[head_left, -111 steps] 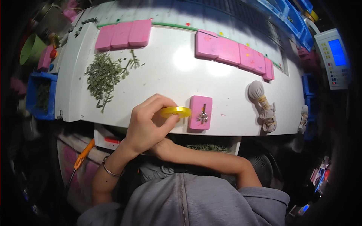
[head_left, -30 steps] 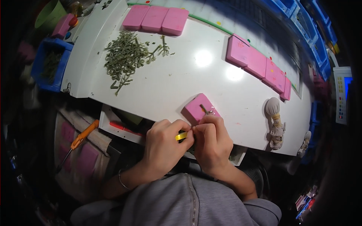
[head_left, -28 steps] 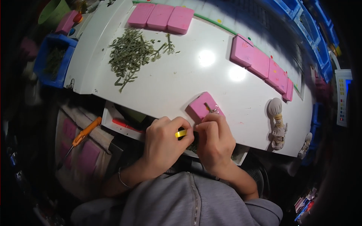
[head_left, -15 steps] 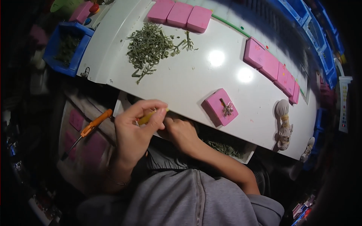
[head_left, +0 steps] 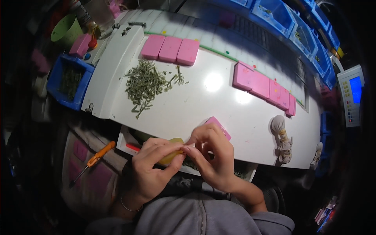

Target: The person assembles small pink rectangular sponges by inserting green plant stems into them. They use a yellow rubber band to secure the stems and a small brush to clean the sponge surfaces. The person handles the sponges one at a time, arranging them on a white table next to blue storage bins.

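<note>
My left hand (head_left: 158,168) is closed around a rounded yellow piece (head_left: 171,155), its thumb and fingertips pressed at the piece's end. Right beside it, my right hand (head_left: 213,156) pinches at the same end, fingertips meeting those of the left. What the right fingers hold is too small to make out. Both hands are above an open drawer at the table's front edge. Partly behind my right hand lies a single pink block (head_left: 219,127) on the table. A pile of small green branching pieces (head_left: 145,84) lies at the table's left.
Pink blocks stand in two rows, three at the back left (head_left: 169,49) and several at the right (head_left: 258,85). Two grey cloth-wrapped bundles (head_left: 282,135) lie at the right. An orange-handled tool (head_left: 100,154) rests lower left, near a blue bin (head_left: 84,84). Blue bins (head_left: 274,17) line the back.
My right hand has come up from the drawer to meet the left at the yellow piece. The view has shifted, and the single pink block is now partly covered by my right hand.
</note>
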